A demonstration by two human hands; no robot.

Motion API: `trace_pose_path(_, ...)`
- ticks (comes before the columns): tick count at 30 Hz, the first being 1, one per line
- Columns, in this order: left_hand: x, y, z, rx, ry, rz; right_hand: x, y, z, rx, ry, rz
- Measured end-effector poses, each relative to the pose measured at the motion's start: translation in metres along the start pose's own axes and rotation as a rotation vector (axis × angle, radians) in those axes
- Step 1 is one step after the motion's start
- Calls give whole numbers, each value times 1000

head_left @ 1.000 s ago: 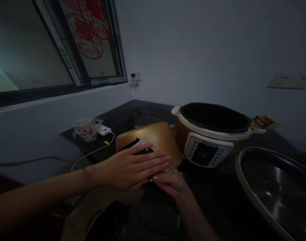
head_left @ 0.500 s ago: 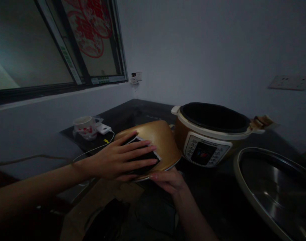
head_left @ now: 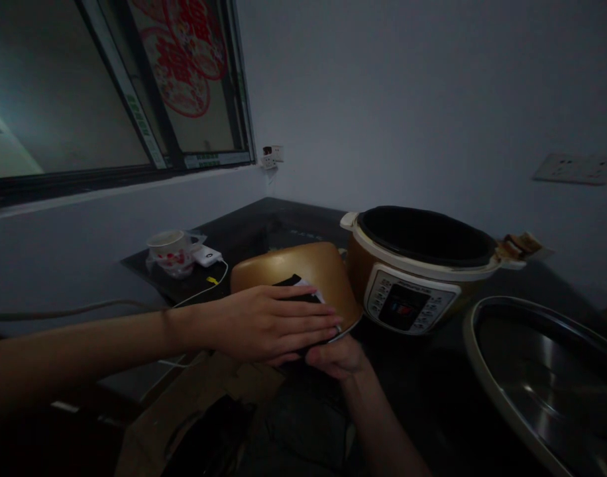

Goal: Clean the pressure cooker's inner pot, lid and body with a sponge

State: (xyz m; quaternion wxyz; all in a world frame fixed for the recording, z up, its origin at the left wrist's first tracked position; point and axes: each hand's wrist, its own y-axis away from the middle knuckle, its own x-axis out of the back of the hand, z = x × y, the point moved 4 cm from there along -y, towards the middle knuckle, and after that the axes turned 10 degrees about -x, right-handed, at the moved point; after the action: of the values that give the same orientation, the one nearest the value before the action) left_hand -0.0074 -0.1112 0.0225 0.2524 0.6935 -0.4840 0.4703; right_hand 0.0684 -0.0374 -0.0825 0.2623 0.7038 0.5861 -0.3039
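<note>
A gold inner pot is tilted on its side, its outer wall towards me. My left hand lies with fingers stretched over a black cloth with a pale edge, pressing it to the pot's side near the rim. My right hand grips the pot's rim from below, thumb outside; its other fingers are hidden. Just right of the pot stands a gold-and-cream electric pressure cooker body with its top uncovered and a control panel in front.
A round metal lid lies at the right on the dark table. A plastic-wrapped cup, a white charger and its cable are at the back left. Brown crumpled material sits at the cooker's right handle.
My left hand has slid right and down along the pot's side with the cloth, towards the rim. The pot and my right hand stay almost in place.
</note>
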Motion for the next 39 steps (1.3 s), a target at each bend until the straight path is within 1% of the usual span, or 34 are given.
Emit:
trace_pose_path(3, 2, 0, -6, -11, 30, -19, -3, 2, 0, 95, 19, 4)
trace_pose_path(6, 5, 4, -18, 38, 26, -40, -7, 1, 0, 146, 8, 24)
trace_pose_path(8, 6, 6, -26, 89, 21, -46, -10, 0, 0, 172, -19, 65)
trace_pose_path(11, 6, 9, -36, 156, 12, -31, -13, 1, 0, 230, -74, 158)
trace_pose_path(14, 7, 15, -48, 252, -14, 14, -15, 2, 2, 277, -137, 255)
trace_pose_path(17, 11, 27, -59, 392, -57, 88, -14, 3, 10, 305, -182, 332)
trace_pose_path(19, 11, 34, -62, 456, -77, 122, -14, 2, 15, 315, -178, 343)
trace_pose_path(21, 10, 37, -58, 475, -88, 138, -17, 1, 20, 315, -150, 322)
trace_pose_path(24, 8, 31, -42, 409, -99, 133, -21, 0, 22, 308, -121, 291)
trace_pose_path(27, 5, 19, -22, 265, -81, 77, -23, 0, 20, 279, -110, 271)
trace_pose_path(30, 2, 7, -8, 123, -3, 14, -24, -2, 17, 220, -78, 243)
trace_pose_path(32, 2, 2, -5, 87, 42, -3, -24, -3, 15, 202, -59, 239)
trace_pose_path(35, 3, -3, -9, 63, 55, 1, -25, -3, 10, 190, -53, 241)
trace_pose_path(39, 3, -7, -17, 18, 35, -34, -26, -1, 3, 233, -62, 250)
